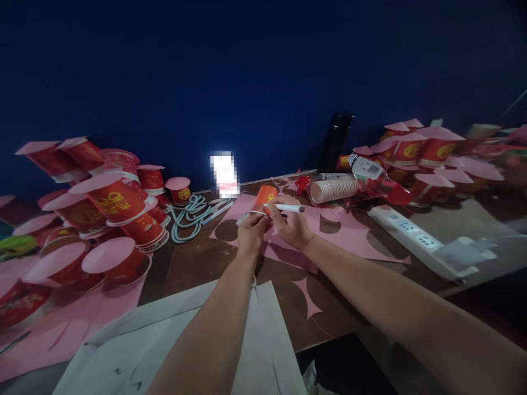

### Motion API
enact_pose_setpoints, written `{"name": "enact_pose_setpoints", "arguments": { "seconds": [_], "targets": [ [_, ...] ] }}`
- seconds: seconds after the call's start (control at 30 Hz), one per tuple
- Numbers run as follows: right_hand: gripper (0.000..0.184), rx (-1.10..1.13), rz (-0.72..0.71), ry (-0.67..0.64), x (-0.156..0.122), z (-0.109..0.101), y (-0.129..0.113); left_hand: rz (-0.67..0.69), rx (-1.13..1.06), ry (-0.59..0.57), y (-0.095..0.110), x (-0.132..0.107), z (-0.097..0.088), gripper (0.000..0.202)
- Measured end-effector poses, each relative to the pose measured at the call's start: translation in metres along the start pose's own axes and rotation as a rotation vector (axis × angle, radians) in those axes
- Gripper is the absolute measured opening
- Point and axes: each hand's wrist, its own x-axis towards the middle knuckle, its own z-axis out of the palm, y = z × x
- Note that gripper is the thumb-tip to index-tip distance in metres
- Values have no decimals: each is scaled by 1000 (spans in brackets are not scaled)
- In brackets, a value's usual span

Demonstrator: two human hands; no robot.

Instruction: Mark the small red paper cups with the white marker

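Note:
My left hand [251, 235] is closed on a small red-orange paper cup [265, 194] with gold print, tilted over the table. A pale strip, perhaps the cup's rim, shows at those fingers; I cannot make it out fully. In my right hand [295, 224] a white pen-like marker [291, 208] is gripped, lying almost level. Its left end is at or very near the cup; whether it touches cannot be told. Beneath both hands lies a pink paper sheet [280, 241] with round holes cut from it.
Red cups with pink discs stand in piles at left [119, 203] and right [411, 148]. Nearby are a coiled cable [187, 222], a lit, blurred-out screen [225, 174], a stack of nested cups [334, 189], a dark bottle [336, 140], and a power strip [411, 236]. A white board [173, 340] lies in front.

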Motion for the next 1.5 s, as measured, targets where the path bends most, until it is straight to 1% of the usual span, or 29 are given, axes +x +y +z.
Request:
{"name": "enact_pose_setpoints", "arguments": {
  "seconds": [0.1, 0.2, 0.37, 0.57, 0.8, 1.13, 1.33, 1.5],
  "targets": [
    [20, 21, 53, 72, 0, 0, 4, -59, -160, 8, -5, 3, 0, 24],
    [21, 40, 50, 79, -1, 0, 7, -70, -199, 13, -7, 5, 0, 26],
    [17, -17, -38, 43, -1, 1, 4, -62, -193, -4, -8, 7, 0, 28],
    [13, -83, -92, 40, 1, 1, 5, -44, -142, -10, -8, 6, -1, 28],
    [11, -117, -100, 29, 1, 2, 8, -9, -92, -13, -9, 5, -2, 27],
    [9, -133, -112, 34, 0, 3, 10, -23, -105, -11, -12, 8, -2, 31],
    [11, -88, -89, 2, 0, 3, 10, -9, -87, -21, -12, 8, -3, 29],
    [15, -95, -80, 19, 0, 3, 10, -3, -79, -20, -10, 6, -2, 27]
  ]
}}
